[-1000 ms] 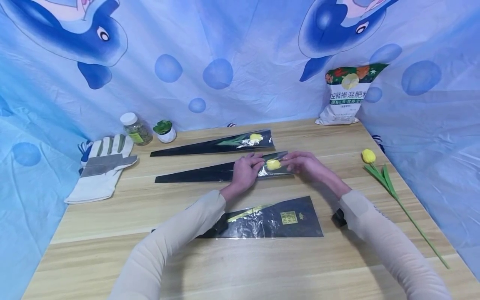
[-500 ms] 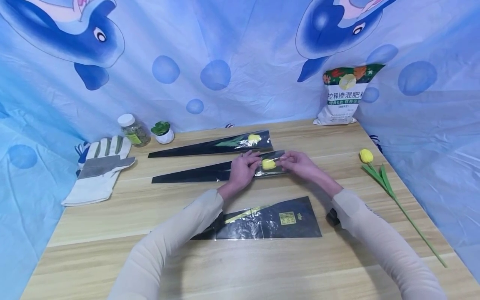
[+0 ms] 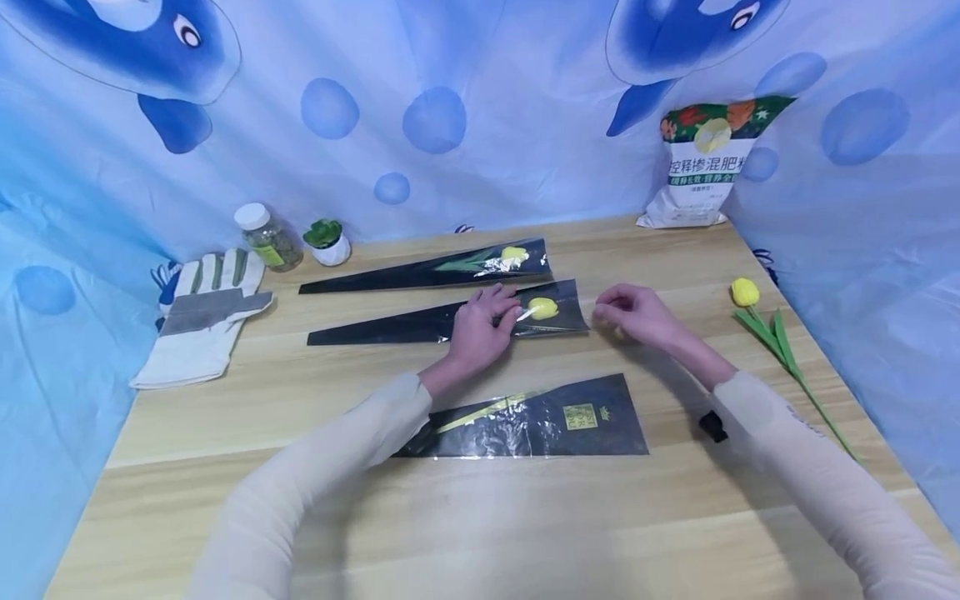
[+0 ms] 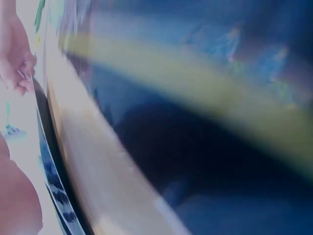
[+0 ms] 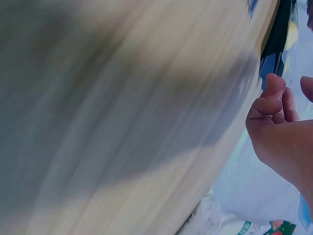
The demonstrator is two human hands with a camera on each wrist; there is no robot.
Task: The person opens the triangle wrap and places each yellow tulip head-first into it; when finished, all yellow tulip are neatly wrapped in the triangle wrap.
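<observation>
A yellow tulip lies in the middle black flower sleeve, its bloom showing through clear film near the wide end. My left hand holds the sleeve beside the bloom, thumb and fingertips at the film, where a bright streak shows. Just off the sleeve's wide end is my right hand, fingers curled and fingertips close together; I cannot tell whether something thin is between them. In the right wrist view, this hand has bent fingers near the sleeve's dark end.
Behind lies another wrapped tulip sleeve; in front, a flat sleeve with gold print. A loose tulip lies right. Gloves, a jar, a potted succulent and a fertilizer bag stand or lie around.
My right hand has moved right, away from the bloom and off the sleeve's wide end. The left hand stays at the sleeve. The head view has tilted slightly downward.
</observation>
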